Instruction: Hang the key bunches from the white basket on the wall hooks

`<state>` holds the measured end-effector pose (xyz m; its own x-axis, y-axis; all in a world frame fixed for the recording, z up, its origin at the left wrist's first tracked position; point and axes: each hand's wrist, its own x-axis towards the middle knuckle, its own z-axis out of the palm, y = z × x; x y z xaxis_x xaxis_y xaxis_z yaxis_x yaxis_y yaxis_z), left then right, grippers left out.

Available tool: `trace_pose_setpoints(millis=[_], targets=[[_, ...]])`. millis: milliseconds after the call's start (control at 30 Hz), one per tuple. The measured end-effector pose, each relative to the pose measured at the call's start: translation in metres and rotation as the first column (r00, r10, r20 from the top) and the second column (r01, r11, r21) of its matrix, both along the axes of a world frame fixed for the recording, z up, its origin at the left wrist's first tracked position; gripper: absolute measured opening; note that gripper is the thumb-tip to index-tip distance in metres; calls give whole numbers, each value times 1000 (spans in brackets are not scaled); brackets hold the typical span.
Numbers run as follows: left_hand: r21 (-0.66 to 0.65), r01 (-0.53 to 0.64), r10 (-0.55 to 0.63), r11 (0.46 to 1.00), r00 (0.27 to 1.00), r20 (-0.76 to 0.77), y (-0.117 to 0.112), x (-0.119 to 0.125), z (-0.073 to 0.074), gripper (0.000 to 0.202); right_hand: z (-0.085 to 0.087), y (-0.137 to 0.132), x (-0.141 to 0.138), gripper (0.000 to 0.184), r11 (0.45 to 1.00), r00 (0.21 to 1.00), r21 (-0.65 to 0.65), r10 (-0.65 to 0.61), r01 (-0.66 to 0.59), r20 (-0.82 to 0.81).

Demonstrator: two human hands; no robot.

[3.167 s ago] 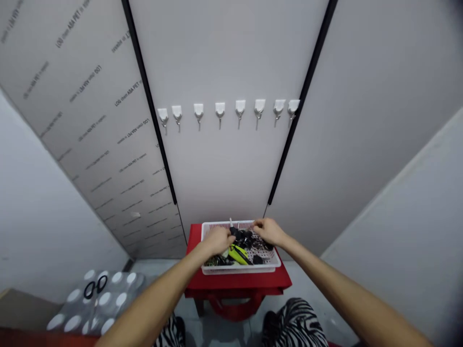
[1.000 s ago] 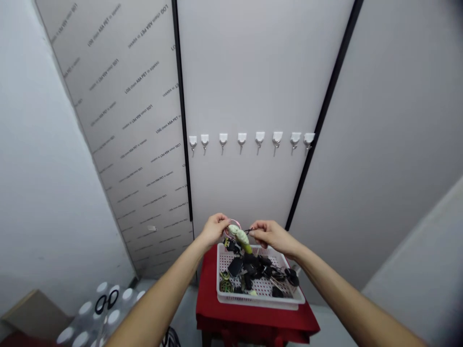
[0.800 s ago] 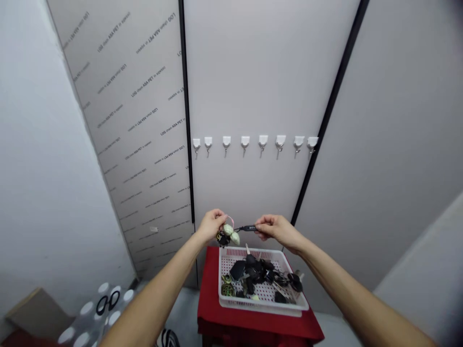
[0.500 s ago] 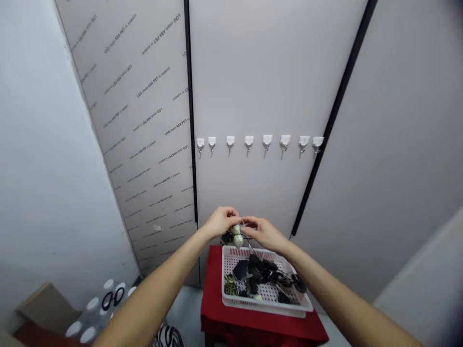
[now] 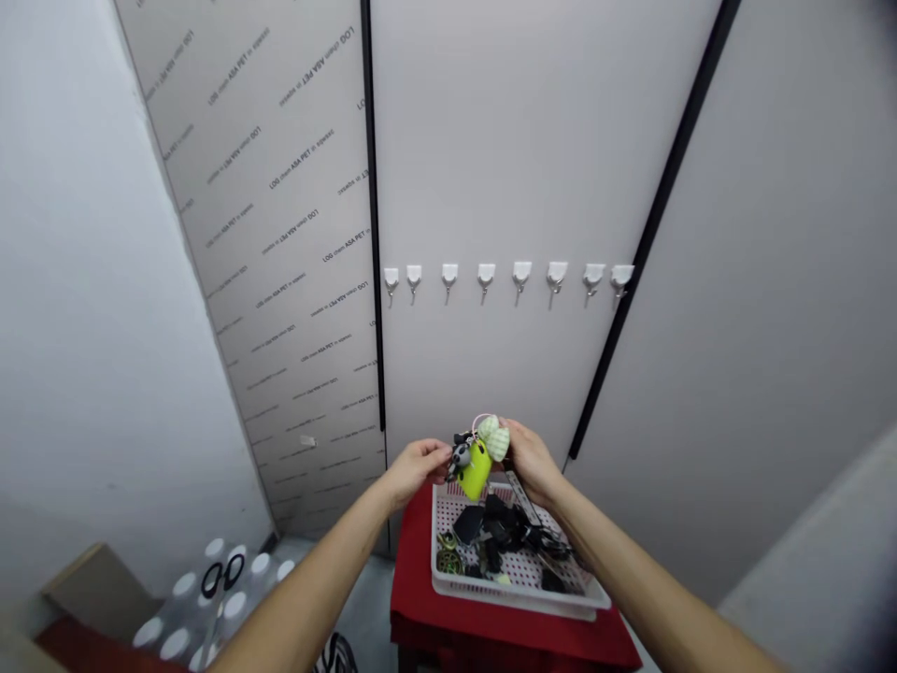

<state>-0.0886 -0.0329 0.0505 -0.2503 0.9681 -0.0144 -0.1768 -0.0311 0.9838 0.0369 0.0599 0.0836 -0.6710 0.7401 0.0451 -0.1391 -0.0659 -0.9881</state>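
Above the basket, a keychain [image 5: 476, 472] hangs between my hands. It carries a bright yellow piece, a pale green checked bow [image 5: 494, 437], a small grey figure charm [image 5: 461, 455] and a pink loop. My left hand [image 5: 415, 470] pinches the grey figure's side with thumb and fingers. On the other side, my right hand [image 5: 533, 460] is closed at the bow, its fingertips partly hidden. A strap with a light, printed face [image 5: 522, 497] hangs below my right hand. Under both hands, a white perforated basket [image 5: 515, 606] holds dark key fobs [image 5: 497, 523] and keys.
The basket stands on a red-covered stand [image 5: 420, 608]. Several white adhesive hooks [image 5: 486, 274] line the pale panel ahead, between black vertical strips. At lower left are white-capped bottles [image 5: 184, 585] with black-handled scissors [image 5: 222, 577] on top, beside a cardboard flap [image 5: 98, 589].
My hands have moved apart, the left lower and leftward, the right slightly rightward. The keychain has turned, bringing its yellow piece and the bow's checked face into view.
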Motion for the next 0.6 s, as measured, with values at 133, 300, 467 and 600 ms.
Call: trace_pose_setpoints(millis=[133,300,467,600], targets=[[7,-43,43,999,999,-4,8,9,1,36,-6,-1,-1,25,990,999,135,32,-34,20],[167,-232,242,958,969,-43,13,12,8,25,-8,-2,0,26,950,994,296,80,-99,76],[325,-432,513,841,828,-227,12,3,25,14,-5,1,-8,32,891,960,394,136,-226,245],[411,-384,518,827,804,-291,11,-2,36,14,7,-1,-27,30,823,980,549,39,-143,197]])
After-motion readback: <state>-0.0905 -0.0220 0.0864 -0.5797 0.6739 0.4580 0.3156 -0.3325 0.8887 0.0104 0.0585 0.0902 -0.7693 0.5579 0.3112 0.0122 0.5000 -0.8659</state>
